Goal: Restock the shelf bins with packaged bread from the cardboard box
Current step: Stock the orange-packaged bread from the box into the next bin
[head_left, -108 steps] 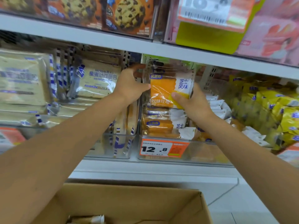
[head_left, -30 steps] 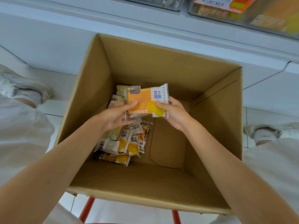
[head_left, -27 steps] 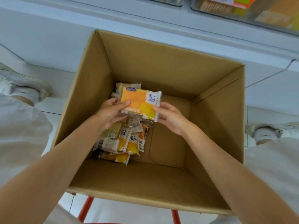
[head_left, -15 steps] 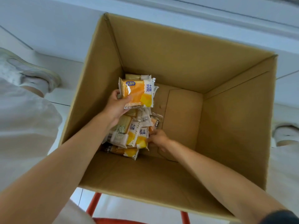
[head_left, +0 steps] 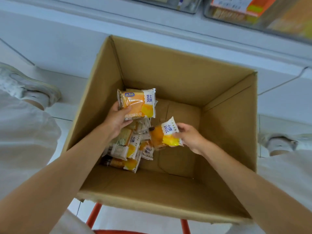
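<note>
Looking straight down into cardboard box (head_left: 168, 73). Left hand (head_left: 118, 119) inside box, near left wall. Fingers and thumb curled round lower left corner of orange bread pack (head_left: 137, 103). Pack held above pile, label up. Loose pile of packs (head_left: 125, 149) on box floor by left wall, under that hand. Second orange pack (head_left: 166, 135) tilted just right of pile; contact with pile unclear. Right hand (head_left: 190, 137) pinches its white end between thumb and curled fingers. Shelf bins (head_left: 253, 14) at top right edge, blurred.
</note>
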Motion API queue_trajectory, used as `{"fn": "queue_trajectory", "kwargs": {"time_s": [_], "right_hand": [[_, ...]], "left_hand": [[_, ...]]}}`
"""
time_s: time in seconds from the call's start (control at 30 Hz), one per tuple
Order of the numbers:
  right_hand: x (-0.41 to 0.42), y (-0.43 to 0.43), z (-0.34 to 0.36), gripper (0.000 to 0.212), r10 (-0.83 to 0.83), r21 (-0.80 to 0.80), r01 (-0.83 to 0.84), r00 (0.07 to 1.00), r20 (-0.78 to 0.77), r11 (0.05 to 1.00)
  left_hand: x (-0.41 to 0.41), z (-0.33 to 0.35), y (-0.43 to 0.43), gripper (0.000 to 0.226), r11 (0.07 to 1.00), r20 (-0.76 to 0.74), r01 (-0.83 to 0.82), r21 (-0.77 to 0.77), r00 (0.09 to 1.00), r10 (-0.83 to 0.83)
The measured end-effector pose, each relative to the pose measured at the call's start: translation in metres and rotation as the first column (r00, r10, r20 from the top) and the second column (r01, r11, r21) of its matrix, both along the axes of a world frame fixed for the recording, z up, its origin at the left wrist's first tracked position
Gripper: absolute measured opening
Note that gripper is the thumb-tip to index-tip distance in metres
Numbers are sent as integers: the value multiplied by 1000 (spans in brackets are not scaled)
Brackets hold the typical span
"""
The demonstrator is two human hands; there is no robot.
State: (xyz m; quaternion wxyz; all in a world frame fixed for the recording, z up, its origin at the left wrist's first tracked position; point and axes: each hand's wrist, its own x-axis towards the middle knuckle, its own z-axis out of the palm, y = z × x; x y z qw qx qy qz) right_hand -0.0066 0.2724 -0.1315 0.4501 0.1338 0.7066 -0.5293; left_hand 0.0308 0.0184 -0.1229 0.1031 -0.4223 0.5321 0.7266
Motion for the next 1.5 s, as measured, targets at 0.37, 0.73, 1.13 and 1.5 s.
{"fn": "queue_trajectory", "kwargs": {"time_s": [0.37,0.73,1.13,1.5], "right_hand": [[-45,-15,107,42,-295,-361,249,952,-77,899],[-91,3,252,61,-355,-317,197,727,-587,928],[-250,15,314,55,-386,-277,312,377,-842,909],[-264,7,308,36,-235,-140,210,543,-806,968]], "left_hand": [[-27,106,54,61,933,-173,314,-175,923,-344],[-98,242,70,43,799,-389,358,-484,729,-563],[-281,296,82,67,393,-293,44,-919,591,-752],[-295,281,74,100,480,-384,42,-876,539,-749]]}}
